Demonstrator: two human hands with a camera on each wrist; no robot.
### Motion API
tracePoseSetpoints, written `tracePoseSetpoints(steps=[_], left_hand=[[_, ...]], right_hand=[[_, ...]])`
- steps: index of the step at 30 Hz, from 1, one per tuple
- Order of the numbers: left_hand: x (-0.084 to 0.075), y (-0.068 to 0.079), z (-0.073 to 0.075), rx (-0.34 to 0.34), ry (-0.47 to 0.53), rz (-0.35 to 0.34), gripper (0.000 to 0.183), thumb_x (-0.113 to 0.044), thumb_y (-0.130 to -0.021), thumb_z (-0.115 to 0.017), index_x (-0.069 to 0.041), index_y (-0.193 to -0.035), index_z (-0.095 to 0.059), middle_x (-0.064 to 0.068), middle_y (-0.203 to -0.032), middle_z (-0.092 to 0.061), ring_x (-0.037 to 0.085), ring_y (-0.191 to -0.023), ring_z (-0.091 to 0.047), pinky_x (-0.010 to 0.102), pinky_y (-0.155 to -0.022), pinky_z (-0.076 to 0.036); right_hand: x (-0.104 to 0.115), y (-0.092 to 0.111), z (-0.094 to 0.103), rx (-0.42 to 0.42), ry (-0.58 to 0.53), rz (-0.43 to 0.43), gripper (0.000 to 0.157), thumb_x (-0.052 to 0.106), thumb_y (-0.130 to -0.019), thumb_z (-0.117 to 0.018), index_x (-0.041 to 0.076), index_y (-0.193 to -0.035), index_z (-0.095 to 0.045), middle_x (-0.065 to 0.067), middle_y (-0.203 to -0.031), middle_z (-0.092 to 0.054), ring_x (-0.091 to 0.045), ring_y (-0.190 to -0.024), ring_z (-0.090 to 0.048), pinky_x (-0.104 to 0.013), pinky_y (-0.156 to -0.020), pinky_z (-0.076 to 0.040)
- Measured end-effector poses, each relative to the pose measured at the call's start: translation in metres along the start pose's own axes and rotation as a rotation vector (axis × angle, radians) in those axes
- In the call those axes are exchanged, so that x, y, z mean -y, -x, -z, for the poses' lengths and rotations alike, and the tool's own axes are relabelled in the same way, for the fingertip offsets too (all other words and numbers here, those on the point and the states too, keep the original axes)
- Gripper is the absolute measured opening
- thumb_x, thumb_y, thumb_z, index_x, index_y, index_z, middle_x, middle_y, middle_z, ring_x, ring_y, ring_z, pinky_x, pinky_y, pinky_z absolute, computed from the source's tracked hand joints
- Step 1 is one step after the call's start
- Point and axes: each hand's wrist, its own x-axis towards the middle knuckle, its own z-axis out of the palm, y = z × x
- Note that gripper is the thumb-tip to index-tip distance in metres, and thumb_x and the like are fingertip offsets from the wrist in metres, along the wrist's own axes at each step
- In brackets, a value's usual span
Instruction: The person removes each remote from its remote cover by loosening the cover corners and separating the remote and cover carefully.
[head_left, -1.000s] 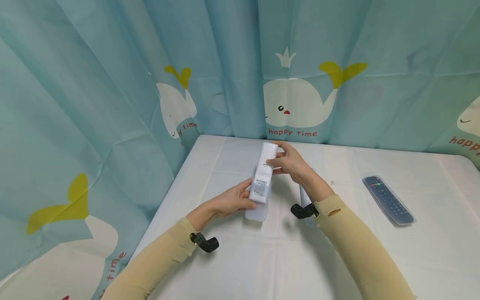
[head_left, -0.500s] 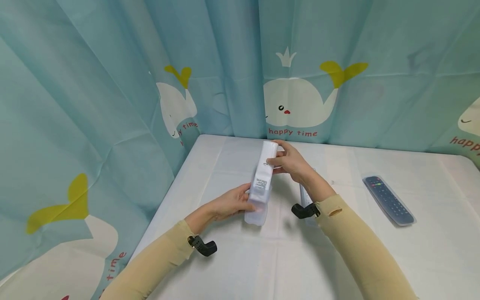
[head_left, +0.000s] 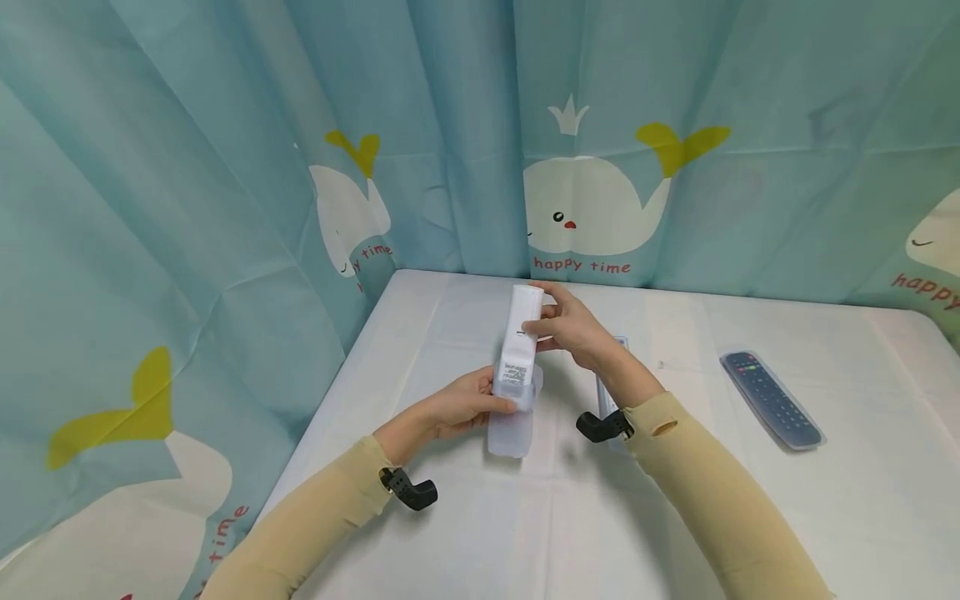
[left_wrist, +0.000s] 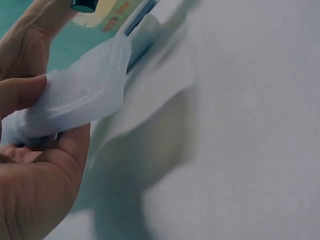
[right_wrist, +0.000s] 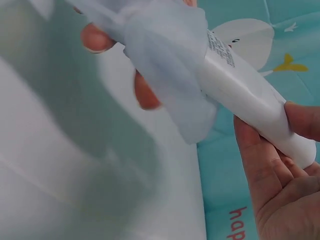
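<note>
A white remote control is tilted over the table, its back with a printed label facing up. Its lower end sits inside a translucent soft cover, whose far part droops below the remote. My right hand grips the remote's upper end, thumb on one side and fingers beneath, plain in the right wrist view. With its thumb on top and fingers underneath, my left hand pinches the cover around the remote's lower end. The right wrist view shows the cover's loose mouth spread around the remote's white body.
A dark remote in a clear cover lies on the white table to the right. Another covered remote lies partly hidden under my right forearm. A blue whale-print curtain hangs along the table's back and left edges.
Both hands stay on the remote and cover, shifting slightly left. The cover's free end hangs a little lower, and a flap of its mouth now shows at the remote's right side.
</note>
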Motion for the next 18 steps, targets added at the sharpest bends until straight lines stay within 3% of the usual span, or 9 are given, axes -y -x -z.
tracePoseSetpoints(steps=[5, 14, 18], left_hand=[[0.0045, 0.0004, 0.0003, -0.015, 0.045, -0.014, 0.064, 0.003, -0.1, -0.059, -0.005, -0.156, -0.031, 0.017, -0.141, -0.056, 0.028, -0.121, -0.06, 0.045, -0.101, -0.051], [0.0039, 0.0029, -0.0032, -0.025, 0.012, 0.001, 0.057, -0.01, -0.105, -0.058, -0.009, -0.156, -0.033, 0.018, -0.135, -0.061, 0.033, -0.12, -0.064, 0.048, -0.102, -0.051], [0.0051, 0.0012, -0.0029, 0.002, 0.007, 0.002, 0.063, -0.002, -0.102, -0.062, -0.01, -0.157, -0.031, 0.017, -0.135, -0.062, 0.031, -0.122, -0.062, 0.047, -0.103, -0.05]], right_hand=[[-0.0034, -0.0019, -0.0016, -0.002, 0.012, -0.011, 0.075, -0.004, -0.094, -0.067, 0.014, -0.157, -0.032, -0.024, -0.126, -0.059, -0.031, -0.104, -0.064, -0.045, -0.08, -0.061], [-0.0044, -0.0015, 0.0009, -0.023, 0.039, -0.035, 0.076, -0.002, -0.094, -0.068, 0.012, -0.159, -0.031, -0.027, -0.129, -0.057, -0.033, -0.107, -0.063, -0.046, -0.084, -0.06], [-0.0039, -0.0017, 0.0034, -0.023, 0.045, -0.039, 0.076, -0.002, -0.094, -0.069, 0.012, -0.159, -0.031, -0.027, -0.13, -0.057, -0.033, -0.107, -0.063, -0.045, -0.083, -0.06]])
